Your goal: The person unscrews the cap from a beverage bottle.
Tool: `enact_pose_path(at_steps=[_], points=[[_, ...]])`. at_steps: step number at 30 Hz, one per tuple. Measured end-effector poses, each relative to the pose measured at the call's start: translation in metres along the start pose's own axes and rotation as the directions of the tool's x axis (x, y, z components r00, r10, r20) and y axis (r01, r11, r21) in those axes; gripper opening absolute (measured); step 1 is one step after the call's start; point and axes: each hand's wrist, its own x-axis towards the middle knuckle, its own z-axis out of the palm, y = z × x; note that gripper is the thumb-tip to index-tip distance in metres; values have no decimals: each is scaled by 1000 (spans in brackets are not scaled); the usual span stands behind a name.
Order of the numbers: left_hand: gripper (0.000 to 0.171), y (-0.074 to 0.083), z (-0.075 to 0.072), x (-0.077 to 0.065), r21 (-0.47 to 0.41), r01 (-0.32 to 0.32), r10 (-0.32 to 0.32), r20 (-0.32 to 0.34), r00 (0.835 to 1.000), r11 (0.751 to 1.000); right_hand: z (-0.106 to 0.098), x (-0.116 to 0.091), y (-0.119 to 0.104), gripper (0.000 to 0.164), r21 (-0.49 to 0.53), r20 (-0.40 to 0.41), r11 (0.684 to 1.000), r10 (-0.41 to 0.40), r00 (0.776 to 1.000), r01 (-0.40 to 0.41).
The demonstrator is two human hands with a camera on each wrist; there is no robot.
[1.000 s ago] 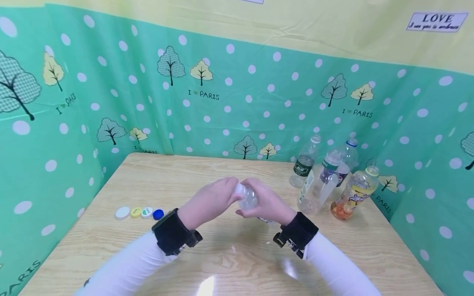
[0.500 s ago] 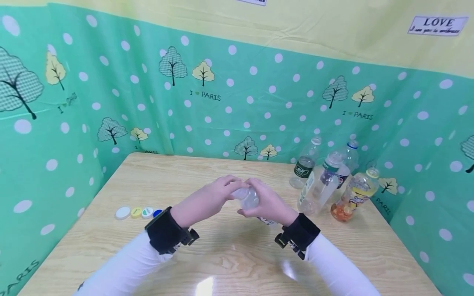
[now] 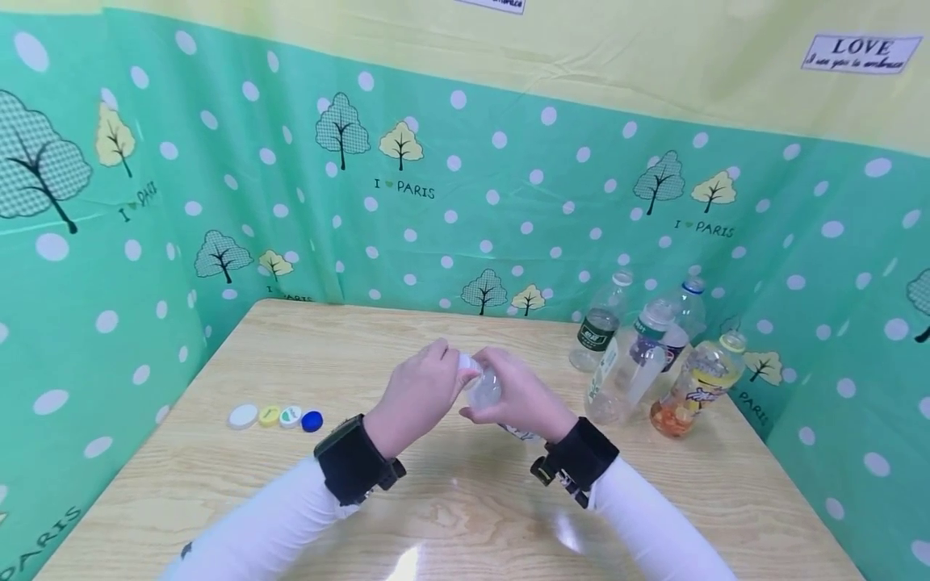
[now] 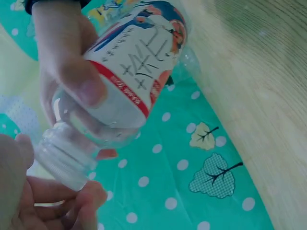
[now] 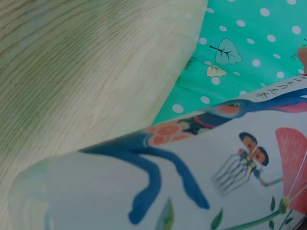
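A clear plastic bottle (image 3: 484,393) is held tilted above the table, its neck toward my left hand. My right hand (image 3: 525,397) grips its body near the shoulder. At the neck, the fingers and thumb of my left hand (image 3: 420,395) pinch the whitish, ribbed cap (image 4: 68,155). In the left wrist view, the bottle's white label (image 4: 144,55) shows a red band, dark writing and coloured pictures. The right wrist view is largely filled by the label (image 5: 192,177), with a blue figure and flowers; neither hand's grip is plain there.
A white cap (image 3: 243,415), a yellow cap (image 3: 270,415), a white-and-green cap (image 3: 291,416) and a blue cap (image 3: 312,420) lie in a row at the left of the wooden table (image 3: 407,516). Several bottles, including an orange-bottomed one (image 3: 690,391), stand at the right. A green curtain (image 3: 436,234) hangs behind.
Half a second ago my left fingers reached straighter over the cap; now they are curled and the left wrist has turned and shifted right. My right hand keeps its grip with little movement.
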Motion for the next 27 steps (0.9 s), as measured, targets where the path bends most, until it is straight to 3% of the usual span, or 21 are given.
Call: enact_pose_path(at_steps=[3,7,10,14,17,20,22,24,27], points=[[36,-4,-6,1,-157,-58,70,72,995,986,0,-2,-1,62,33,15,999,11,1000,-12],[53,-13,-17,4,-299,-128,188,183,965,946,-4,-6,-2,67,90,25,996,12,1000,-14],[55,-17,-22,6,-304,-142,221,243,944,942,-6,-6,-1,62,78,24,997,-5,1000,3],[52,-12,-19,6,-218,-125,189,307,933,968,-5,-3,-1,61,48,28,999,-9,1000,8],[41,-5,-12,6,-129,-121,154,295,943,984,-4,-2,-1,61,63,40,998,15,999,-18],[22,-2,-7,6,-48,-85,93,219,971,995,-4,-2,-2,58,73,40,997,26,999,-29],[30,0,-4,5,-22,-30,34,161,986,999,-3,-1,-1,56,67,33,997,25,999,-27],[36,1,-2,4,-32,16,-12,126,992,999,-2,-1,-1,56,58,36,998,27,999,-29],[37,-1,0,6,-129,22,-5,129,992,991,-3,-1,2,56,59,46,998,33,998,-36]])
